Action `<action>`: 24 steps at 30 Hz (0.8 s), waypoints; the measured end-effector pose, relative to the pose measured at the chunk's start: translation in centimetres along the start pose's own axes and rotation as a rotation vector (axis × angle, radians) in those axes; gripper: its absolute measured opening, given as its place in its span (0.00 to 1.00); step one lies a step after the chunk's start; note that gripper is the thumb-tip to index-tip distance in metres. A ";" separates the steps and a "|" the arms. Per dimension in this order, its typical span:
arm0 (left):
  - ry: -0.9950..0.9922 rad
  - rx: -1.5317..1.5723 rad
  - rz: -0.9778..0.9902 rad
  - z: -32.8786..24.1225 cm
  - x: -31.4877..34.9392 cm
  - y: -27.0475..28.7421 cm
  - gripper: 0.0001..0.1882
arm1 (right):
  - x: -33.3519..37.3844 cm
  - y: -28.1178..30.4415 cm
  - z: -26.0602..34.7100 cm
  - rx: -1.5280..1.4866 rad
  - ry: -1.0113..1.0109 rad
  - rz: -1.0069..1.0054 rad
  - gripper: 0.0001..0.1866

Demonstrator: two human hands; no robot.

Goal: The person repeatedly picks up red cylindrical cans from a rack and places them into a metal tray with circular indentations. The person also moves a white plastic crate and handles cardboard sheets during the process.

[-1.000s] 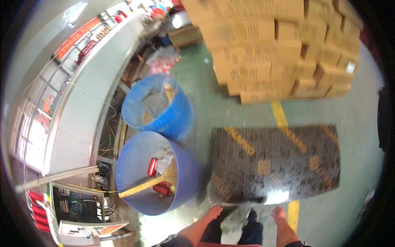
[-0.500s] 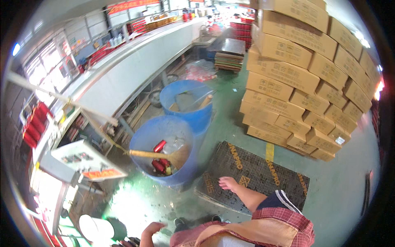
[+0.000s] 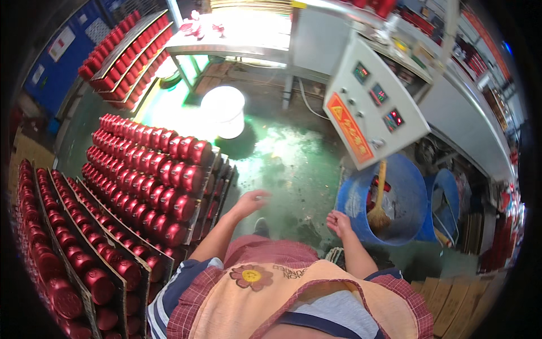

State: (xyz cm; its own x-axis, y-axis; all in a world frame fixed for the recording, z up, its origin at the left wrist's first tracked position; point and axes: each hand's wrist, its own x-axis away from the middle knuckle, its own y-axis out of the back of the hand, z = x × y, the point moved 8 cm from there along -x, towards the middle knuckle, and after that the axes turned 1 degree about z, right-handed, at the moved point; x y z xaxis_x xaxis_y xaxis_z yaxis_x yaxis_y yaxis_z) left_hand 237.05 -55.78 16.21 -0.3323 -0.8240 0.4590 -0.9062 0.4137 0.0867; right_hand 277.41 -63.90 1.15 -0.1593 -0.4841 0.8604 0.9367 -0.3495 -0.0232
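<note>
My left hand (image 3: 249, 203) is out over the green floor with its fingers stretched apart, holding nothing. It is nearest to the tiers of glossy red cylinders (image 3: 175, 200) standing in rows on boards at the left. My right hand (image 3: 340, 224) hangs beside the near side of a blue bin (image 3: 353, 198). Its fingers are loosely bent, and no object shows in them; whether it touches the bin I cannot tell. A straw broom (image 3: 378, 217) leans inside that bin, with red pieces next to it.
A tilted control panel (image 3: 367, 107) hangs over the bin. Farther right stands a second blue bin (image 3: 446, 203). Ahead are a white bucket (image 3: 223, 110) and a metal table (image 3: 237, 51). More red cylinders (image 3: 62, 248) fill racks at left; cardboard boxes (image 3: 451, 302) lie at lower right.
My view has swung left, from the stacked boxes and black mat to the red cylinder racks. The bins now lie to my right. Both hands remain without anything visible in them.
</note>
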 end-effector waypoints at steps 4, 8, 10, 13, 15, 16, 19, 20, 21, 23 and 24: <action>0.026 0.008 -0.086 1.5 -1.9 7.1 0.11 | -5.0 -7.5 7.1 0.172 0.114 0.052 0.12; 0.121 0.112 -0.217 4.0 -5.7 13.9 0.13 | -9.6 -14.2 16.6 0.218 0.257 0.124 0.15; 0.169 0.161 -0.293 5.5 -7.5 17.1 0.14 | -12.2 -17.3 20.7 0.269 0.231 0.092 0.17; 0.191 0.137 -0.347 6.9 -11.2 21.6 0.15 | -17.2 -23.8 27.6 0.280 0.259 0.123 0.19; 0.247 0.274 -0.424 8.2 -13.0 24.2 0.13 | -20.8 -29.2 32.3 0.363 0.328 0.172 0.19; 0.282 0.307 -0.499 8.8 -12.9 25.5 0.11 | -21.3 -32.8 35.3 0.543 0.527 0.228 0.18; 0.421 0.429 -0.677 10.1 -12.2 27.5 0.09 | -22.1 -43.2 40.7 0.787 0.762 0.396 0.17; 0.453 0.493 -0.699 10.3 -11.8 27.6 0.08 | -23.0 -46.4 41.6 0.704 0.603 0.426 0.17; 0.487 0.583 -0.716 10.5 -11.2 27.5 0.08 | -23.5 -49.4 42.2 0.626 0.452 0.451 0.17; 0.525 0.582 -0.782 10.6 -10.0 27.8 0.08 | -23.4 -56.2 44.1 0.672 0.453 0.538 0.16; 0.552 0.591 -0.829 10.7 -9.5 27.8 0.08 | -23.5 -59.6 44.3 0.692 0.470 0.599 0.15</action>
State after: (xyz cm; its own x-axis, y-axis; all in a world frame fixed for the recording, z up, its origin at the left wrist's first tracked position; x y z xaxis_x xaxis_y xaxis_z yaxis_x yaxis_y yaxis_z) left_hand 212.17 -40.60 4.78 0.4482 -0.4165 0.7910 -0.8220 -0.5398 0.1815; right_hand 239.19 3.80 4.87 0.4269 -0.7435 0.5148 0.8531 0.5199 0.0435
